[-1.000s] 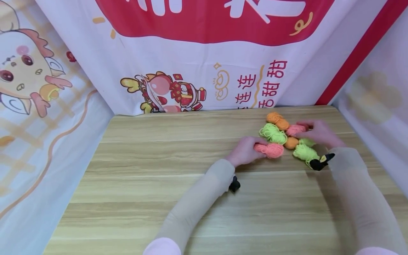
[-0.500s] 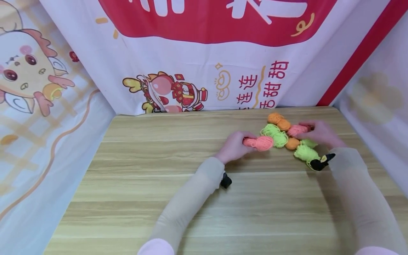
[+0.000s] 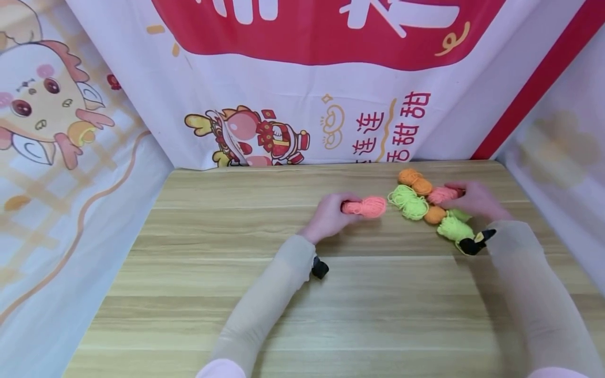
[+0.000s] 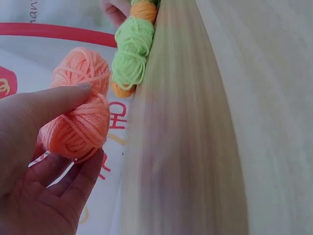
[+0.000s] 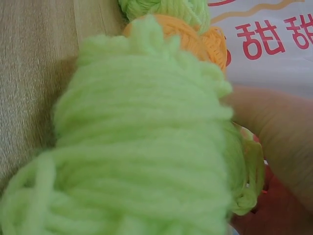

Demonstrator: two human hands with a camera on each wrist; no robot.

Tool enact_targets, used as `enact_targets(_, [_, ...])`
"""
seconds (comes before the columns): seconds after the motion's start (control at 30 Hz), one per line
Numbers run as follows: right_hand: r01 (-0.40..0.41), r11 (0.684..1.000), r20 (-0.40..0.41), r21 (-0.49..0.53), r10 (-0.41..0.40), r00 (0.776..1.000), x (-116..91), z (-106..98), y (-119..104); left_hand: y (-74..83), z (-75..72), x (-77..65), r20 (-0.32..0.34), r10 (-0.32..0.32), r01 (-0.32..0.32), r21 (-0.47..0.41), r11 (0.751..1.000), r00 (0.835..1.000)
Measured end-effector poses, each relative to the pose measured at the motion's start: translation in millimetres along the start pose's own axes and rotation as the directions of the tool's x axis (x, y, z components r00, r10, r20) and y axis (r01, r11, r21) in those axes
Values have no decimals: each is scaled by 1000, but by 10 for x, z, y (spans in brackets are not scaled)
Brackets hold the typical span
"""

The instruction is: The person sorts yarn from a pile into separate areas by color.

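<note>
My left hand (image 3: 326,216) pinches a coral skein of yarn (image 3: 373,207) over the middle of the table. In the left wrist view the thumb crosses the skein's narrow waist, with the fingers beneath. At the table's right side my right hand (image 3: 479,202) grips a second coral skein (image 3: 441,195) by its right end. A light green skein (image 5: 146,127) fills most of the right wrist view and hides much of that hand's grip. Beside this hand in the head view lie the same green skein (image 3: 455,229) and an orange ball of yarn (image 3: 435,214).
Another green skein (image 3: 408,202) and an orange skein (image 3: 414,181) lie left of the right hand, toward the back. The wooden table (image 3: 212,252) meets a printed cloth (image 3: 283,84) at its back edge, with cloth at both sides too.
My left hand has carried its coral skein left and slightly back, away from the yarn group. The right hand has stayed at its coral skein, nearly still.
</note>
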State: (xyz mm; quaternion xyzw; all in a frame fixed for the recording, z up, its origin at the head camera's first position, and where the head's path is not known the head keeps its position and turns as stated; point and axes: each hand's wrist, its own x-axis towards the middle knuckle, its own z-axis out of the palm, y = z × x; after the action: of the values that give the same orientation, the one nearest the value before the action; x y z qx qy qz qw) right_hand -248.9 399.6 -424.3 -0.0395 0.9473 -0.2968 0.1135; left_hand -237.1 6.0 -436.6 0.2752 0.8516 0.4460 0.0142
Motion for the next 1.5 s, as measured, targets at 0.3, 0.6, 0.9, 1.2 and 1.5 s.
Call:
enact_targets(0.3, [-23,1000,-1,0,23,1000,-16,1,-12,-163,-255,-133,-48,-93,93,0,996,995])
enact_targets(0.6, [-38,999,-18,12,38,999,-3,19,-6,-371,-553,-242,-134,-150,155,31,987,980])
enact_targets(0.9, [-47,999,-11,12,47,999,-66,13,1,-524,-789,-376,-172,-212,211,-25,977,962])
enact_targets(1.2, [-30,1000,-32,6,30,999,-51,45,-37,-707,-1094,-543,-255,-242,242,-33,970,936])
enact_targets(1.5, [-23,1000,-57,0,23,998,-28,76,-22,-861,-1334,-697,-308,-263,264,-37,964,914])
